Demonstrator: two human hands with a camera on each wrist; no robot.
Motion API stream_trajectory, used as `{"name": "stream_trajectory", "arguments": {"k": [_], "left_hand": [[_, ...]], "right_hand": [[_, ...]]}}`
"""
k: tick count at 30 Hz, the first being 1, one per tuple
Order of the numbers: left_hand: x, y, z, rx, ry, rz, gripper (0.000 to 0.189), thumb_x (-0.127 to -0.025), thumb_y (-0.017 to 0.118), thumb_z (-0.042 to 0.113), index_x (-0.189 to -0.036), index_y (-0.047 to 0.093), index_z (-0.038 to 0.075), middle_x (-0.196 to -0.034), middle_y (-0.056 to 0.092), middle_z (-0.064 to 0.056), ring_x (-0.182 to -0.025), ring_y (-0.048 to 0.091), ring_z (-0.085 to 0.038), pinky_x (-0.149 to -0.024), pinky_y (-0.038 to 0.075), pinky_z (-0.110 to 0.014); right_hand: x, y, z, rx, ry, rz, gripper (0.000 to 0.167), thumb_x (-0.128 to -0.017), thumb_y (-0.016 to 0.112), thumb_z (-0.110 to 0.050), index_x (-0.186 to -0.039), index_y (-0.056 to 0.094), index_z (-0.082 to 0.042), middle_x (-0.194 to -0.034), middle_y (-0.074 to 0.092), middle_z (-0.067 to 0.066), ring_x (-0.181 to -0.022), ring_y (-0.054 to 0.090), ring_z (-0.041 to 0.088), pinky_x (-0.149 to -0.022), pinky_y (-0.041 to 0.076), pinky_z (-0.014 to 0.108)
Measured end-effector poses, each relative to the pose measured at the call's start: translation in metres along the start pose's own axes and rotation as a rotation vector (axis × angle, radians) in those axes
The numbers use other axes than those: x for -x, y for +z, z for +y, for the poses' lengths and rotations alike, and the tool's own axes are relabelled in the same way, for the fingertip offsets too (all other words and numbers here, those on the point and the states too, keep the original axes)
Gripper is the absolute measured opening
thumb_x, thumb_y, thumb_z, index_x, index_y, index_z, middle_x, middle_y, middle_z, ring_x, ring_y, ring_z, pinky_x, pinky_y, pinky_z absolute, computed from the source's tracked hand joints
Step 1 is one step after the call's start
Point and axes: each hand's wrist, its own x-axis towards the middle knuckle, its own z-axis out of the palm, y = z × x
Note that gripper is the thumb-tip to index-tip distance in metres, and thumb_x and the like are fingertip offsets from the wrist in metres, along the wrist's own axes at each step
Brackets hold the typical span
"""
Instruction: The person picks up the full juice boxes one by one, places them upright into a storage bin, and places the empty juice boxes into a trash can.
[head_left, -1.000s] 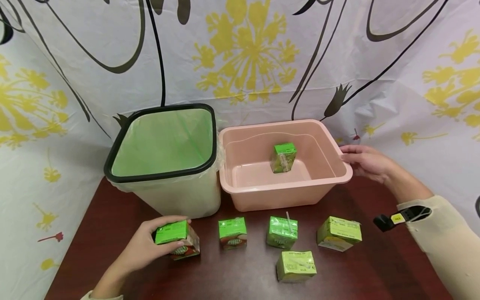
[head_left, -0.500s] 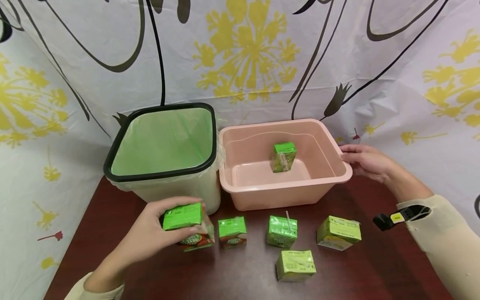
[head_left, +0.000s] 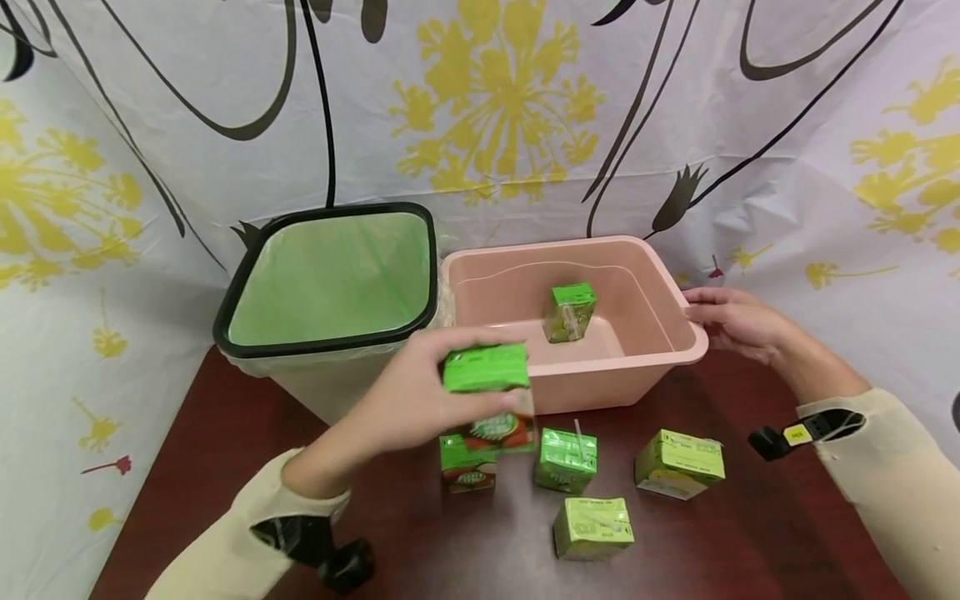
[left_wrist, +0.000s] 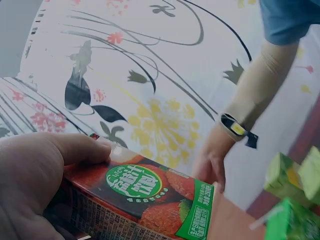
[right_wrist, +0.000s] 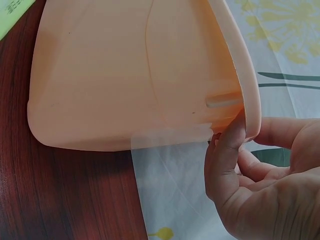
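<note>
The bin (head_left: 330,379) stood left of the tub (head_left: 592,390) on the surface (head_left: 720,550), sheet (head_left: 525,221) behind, inner carton (head_left: 572,315) in the tub. Before it, left to right: left carton (head_left: 469,479), middle carton (head_left: 566,462), right carton (head_left: 679,465); front carton (head_left: 593,529) nearer me. My left hand (head_left: 427,392) held another carton (head_left: 487,371) before the tub; my right hand (head_left: 738,323), its right rim.

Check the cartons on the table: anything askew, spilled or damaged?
One oddity: the straw on the back row's middle carton sticks out past its edge; no other straw visibly does. No spill or damage shows.
</note>
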Motion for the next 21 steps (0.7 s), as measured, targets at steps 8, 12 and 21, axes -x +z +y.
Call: {"name": "stream_trajectory", "arguments": {"k": [8, 12, 21], "left_hand": [[-0.057, 0.022, 0.016, 0.072, 0.052, -0.005, 0.044, -0.087, 0.083, 0.017, -0.129, 0.070, 0.016, -0.107, 0.069, 0.001, -0.085, 0.063, -0.016, -0.074, 0.056, -0.031], [-0.082, 0.029, 0.021, 0.095, 0.051, -0.018, 0.044, -0.088, 0.082, 0.017, -0.130, 0.069, 0.014, -0.110, 0.067, 0.000, -0.088, 0.062, -0.017, -0.075, 0.056, -0.031], [-0.134, 0.033, 0.025, 0.140, -0.029, 0.023, 0.044, -0.087, 0.083, 0.018, -0.128, 0.069, 0.015, -0.113, 0.066, -0.001, -0.095, 0.062, -0.016, -0.079, 0.055, -0.027]], "right_hand": [[-0.001, 0.000, -0.001, 0.011, 0.002, 0.004, 0.025, -0.106, 0.047, 0.000, -0.106, 0.066, -0.016, -0.097, 0.069, 0.003, -0.085, 0.069, 0.013, -0.069, 0.059, 0.030], [-0.001, 0.001, -0.002, 0.027, 0.012, 0.011, 0.024, -0.106, 0.047, -0.001, -0.107, 0.065, -0.017, -0.098, 0.069, 0.002, -0.086, 0.069, 0.012, -0.070, 0.059, 0.030], [-0.001, 0.000, -0.003, 0.097, 0.032, 0.020, 0.016, -0.106, 0.049, -0.006, -0.114, 0.060, -0.016, -0.101, 0.067, -0.002, -0.089, 0.068, 0.010, -0.073, 0.059, 0.030]]}}
